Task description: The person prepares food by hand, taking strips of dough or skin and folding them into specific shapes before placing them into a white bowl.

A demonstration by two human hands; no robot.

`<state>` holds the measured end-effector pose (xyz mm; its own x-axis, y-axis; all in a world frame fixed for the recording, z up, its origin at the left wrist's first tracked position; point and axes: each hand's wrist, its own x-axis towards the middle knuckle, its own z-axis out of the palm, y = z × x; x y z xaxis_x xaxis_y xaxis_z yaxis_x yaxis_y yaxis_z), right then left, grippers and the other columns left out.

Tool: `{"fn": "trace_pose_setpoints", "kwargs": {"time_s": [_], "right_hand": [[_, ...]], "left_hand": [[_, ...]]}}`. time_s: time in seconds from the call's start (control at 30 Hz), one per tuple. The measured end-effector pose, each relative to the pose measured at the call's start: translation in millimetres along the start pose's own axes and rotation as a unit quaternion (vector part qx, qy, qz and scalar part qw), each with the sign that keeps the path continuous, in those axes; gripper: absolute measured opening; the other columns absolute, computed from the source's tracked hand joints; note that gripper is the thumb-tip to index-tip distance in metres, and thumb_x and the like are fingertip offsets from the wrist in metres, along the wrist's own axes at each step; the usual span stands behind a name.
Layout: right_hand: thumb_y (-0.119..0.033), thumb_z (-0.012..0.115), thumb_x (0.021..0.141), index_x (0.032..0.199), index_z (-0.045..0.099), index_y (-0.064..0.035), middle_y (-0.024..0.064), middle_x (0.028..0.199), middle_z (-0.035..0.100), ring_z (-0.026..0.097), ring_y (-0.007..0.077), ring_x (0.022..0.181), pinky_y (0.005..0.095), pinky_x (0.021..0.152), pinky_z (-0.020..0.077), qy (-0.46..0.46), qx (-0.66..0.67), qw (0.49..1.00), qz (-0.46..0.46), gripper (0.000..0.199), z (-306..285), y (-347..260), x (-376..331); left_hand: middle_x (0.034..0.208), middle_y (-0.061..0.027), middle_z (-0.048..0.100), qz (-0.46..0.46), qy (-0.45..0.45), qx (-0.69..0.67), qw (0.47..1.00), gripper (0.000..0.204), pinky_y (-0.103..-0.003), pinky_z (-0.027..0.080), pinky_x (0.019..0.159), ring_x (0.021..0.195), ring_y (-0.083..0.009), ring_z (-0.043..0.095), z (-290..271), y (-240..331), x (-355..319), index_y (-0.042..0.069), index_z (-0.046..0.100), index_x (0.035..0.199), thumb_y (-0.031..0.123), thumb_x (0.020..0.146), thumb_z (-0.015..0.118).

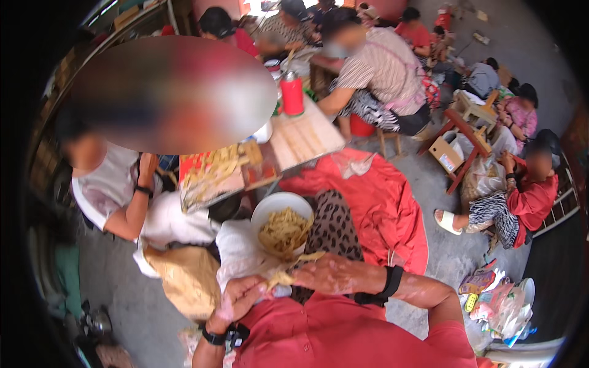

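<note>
My left hand (pixel 241 297) is closed, its fingertips pinching one end of a pale yellow, ragged food strip (pixel 280 279) low in front of my red shirt. My right hand (pixel 328 274) grips the same material from the other side, and a thin piece sticks out past its fingers. Which kind of food it is, I cannot tell. Just beyond the hands, a white bowl (pixel 260 216) rests at my lap, holding a heap of similar yellow strips (pixel 286 230). A white cloth or bag (pixel 240 248) lies left of the bowl, beside my patterned trouser leg (pixel 331 230).
Ahead stands a low table (pixel 310 136) with more strips spread at its left end and a red flask (pixel 292 94). A brown paper sack (pixel 187 279) is at my left, near a seated person in white. Red sheeting (pixel 383 208) covers floor to the right. Several people sit around.
</note>
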<state>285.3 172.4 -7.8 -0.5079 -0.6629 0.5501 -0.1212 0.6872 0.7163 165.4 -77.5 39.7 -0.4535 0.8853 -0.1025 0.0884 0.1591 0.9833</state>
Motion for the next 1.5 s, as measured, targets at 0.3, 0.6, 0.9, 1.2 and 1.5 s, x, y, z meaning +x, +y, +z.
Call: {"fn": "trace_pose_setpoints", "kwargs": {"time_s": [0.3,0.6,0.9,1.2,1.5], "right_hand": [[-0.020,0.064,0.081,0.108,0.051,-0.0042,0.0033,0.078,0.047,0.047,0.0152,0.052,0.0279,0.043,0.0389,-0.037,0.334,0.935,0.116,0.034,-13,19,44],[-0.009,0.061,0.077,0.107,0.051,0.0071,0.0080,0.078,0.048,0.053,0.0170,0.055,0.0285,0.043,0.0436,-0.060,0.397,0.915,0.049,0.036,-3,20,46],[-0.005,0.058,0.075,0.098,0.051,0.0077,0.0114,0.076,0.048,0.055,0.0193,0.054,0.0295,0.040,0.0436,-0.089,0.407,0.909,0.011,0.027,-10,27,56],[-0.016,0.056,0.086,0.081,0.044,-0.0035,0.0083,0.062,0.046,0.054,0.0251,0.049,0.0362,0.041,0.0413,-0.118,0.492,0.854,0.118,0.018,-9,23,56],[-0.012,0.059,0.085,0.072,0.045,-0.0012,0.0132,0.058,0.046,0.051,0.0331,0.050,0.0396,0.043,0.0385,-0.151,0.650,0.722,0.186,0.022,-4,20,43]], "left_hand": [[0.083,-0.0081,0.063,0.028,0.053,-0.059,0.996,0.031,-0.023,0.048,0.069,0.073,-0.0105,0.060,-14,2,-2,-0.008,0.059,0.092,0.017,0.097,0.042],[0.092,-0.0092,0.061,0.069,0.074,0.092,0.991,0.014,-0.027,0.044,0.078,0.087,-0.0143,0.057,-18,3,14,-0.003,0.059,0.091,0.010,0.085,0.059],[0.073,-0.0106,0.054,0.063,0.010,0.088,0.994,0.018,-0.031,0.043,0.057,0.068,-0.0207,0.054,7,5,34,-0.002,0.056,0.087,0.010,0.077,0.065],[0.082,-0.0121,0.059,0.099,-0.001,0.119,0.988,0.025,-0.034,0.047,0.065,0.076,-0.0253,0.059,5,7,30,-0.002,0.056,0.094,0.005,0.073,0.067],[0.079,-0.0124,0.058,0.199,-0.042,0.169,0.965,0.022,-0.033,0.043,0.056,0.066,-0.0261,0.057,15,-5,38,-0.001,0.057,0.096,-0.001,0.075,0.065]]}}
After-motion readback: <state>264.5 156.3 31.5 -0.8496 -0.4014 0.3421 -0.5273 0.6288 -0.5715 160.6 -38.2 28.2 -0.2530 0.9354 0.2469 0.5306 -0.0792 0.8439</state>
